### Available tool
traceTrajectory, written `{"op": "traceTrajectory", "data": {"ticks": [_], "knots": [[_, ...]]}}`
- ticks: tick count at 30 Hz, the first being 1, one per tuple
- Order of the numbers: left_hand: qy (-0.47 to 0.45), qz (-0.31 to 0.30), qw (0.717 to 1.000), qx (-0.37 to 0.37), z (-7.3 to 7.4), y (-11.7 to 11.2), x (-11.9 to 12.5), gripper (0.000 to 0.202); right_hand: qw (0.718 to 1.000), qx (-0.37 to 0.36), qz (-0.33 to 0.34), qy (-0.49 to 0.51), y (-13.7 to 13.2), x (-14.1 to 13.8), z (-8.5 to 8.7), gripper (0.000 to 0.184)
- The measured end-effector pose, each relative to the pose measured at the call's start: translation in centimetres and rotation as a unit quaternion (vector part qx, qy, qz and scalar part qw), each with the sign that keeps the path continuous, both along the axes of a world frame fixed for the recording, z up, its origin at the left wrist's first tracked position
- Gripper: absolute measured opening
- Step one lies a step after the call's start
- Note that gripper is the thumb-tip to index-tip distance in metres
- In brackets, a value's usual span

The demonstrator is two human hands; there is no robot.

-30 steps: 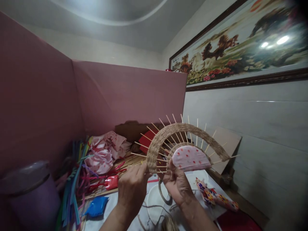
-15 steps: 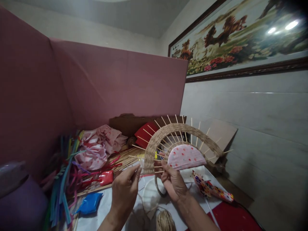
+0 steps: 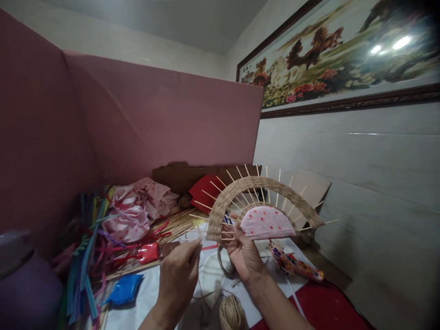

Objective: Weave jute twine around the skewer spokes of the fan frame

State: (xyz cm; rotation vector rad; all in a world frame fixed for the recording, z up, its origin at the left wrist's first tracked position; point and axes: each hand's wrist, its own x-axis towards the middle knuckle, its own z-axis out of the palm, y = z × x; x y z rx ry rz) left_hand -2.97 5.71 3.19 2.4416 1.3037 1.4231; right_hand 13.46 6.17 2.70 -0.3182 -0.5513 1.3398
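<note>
A half-round woven fan frame (image 3: 261,185) of tan twine with thin wooden sticks radiating from it is held up over the table. At its centre sits a pink dotted fabric half-circle (image 3: 266,222). My right hand (image 3: 245,256) grips the frame from below, near the fabric piece. My left hand (image 3: 178,272) is pinched closed just left of the frame's lower left end, apparently on a strand of twine by the stick tips. A ball of twine (image 3: 232,314) lies below, between my forearms.
Pink cloth (image 3: 137,213), coloured strips (image 3: 85,247), a red packet (image 3: 147,252), a blue packet (image 3: 125,288) and a bundle of sticks (image 3: 172,224) lie on the table at left. A flowered fabric piece (image 3: 295,266) lies at right. Pink partition panels (image 3: 154,114) stand behind, a tiled wall (image 3: 360,183) to the right.
The view has dropped and swung slightly, bringing the twine ball into sight. My left hand moved down and away from the frame's left edge, staying pinched. My right hand keeps holding the frame.
</note>
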Motion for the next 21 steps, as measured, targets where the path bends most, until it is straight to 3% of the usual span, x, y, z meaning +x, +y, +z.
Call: {"op": "traceTrajectory", "data": {"ticks": [4, 7, 11, 14, 15, 17, 19, 21], "knots": [[-0.002, -0.038, 0.999, -0.007, -0.7, -0.1, 0.0, 0.022, 1.0, -0.009, 0.002, 0.028, 0.3, 0.5, -0.1, 0.035], [-0.067, -0.065, 0.992, -0.085, -1.3, -0.1, 0.3, 0.025, 0.999, -0.016, 0.001, 0.039, 0.4, 0.6, -0.1, 0.037], [-0.215, -0.118, 0.937, -0.251, -1.9, 0.3, 0.8, 0.026, 0.999, -0.016, -0.003, 0.038, 0.5, 0.7, -0.1, 0.039], [-0.255, -0.137, 0.904, -0.316, -2.0, 0.4, 1.0, 0.031, 1.0, -0.004, -0.005, 0.025, 0.5, 0.7, 0.0, 0.038], [-0.247, -0.133, 0.908, -0.311, -1.9, 0.3, 1.0, 0.032, 1.0, 0.002, -0.007, 0.021, 0.5, 0.8, 0.1, 0.038], [-0.204, -0.107, 0.944, -0.236, -1.6, 0.0, 0.9, 0.031, 1.0, 0.014, -0.014, 0.014, 0.5, 0.9, 0.3, 0.038], [-0.131, -0.063, 0.984, -0.099, -1.1, -0.7, 0.9, 0.03, 0.999, 0.023, -0.023, 0.009, 0.4, 1.0, 0.5, 0.038], [-0.047, -0.038, 0.998, 0.03, -0.7, -1.6, 1.3, 0.029, 0.999, 0.021, -0.034, 0.007, 0.3, 1.1, 0.7, 0.038]]}}
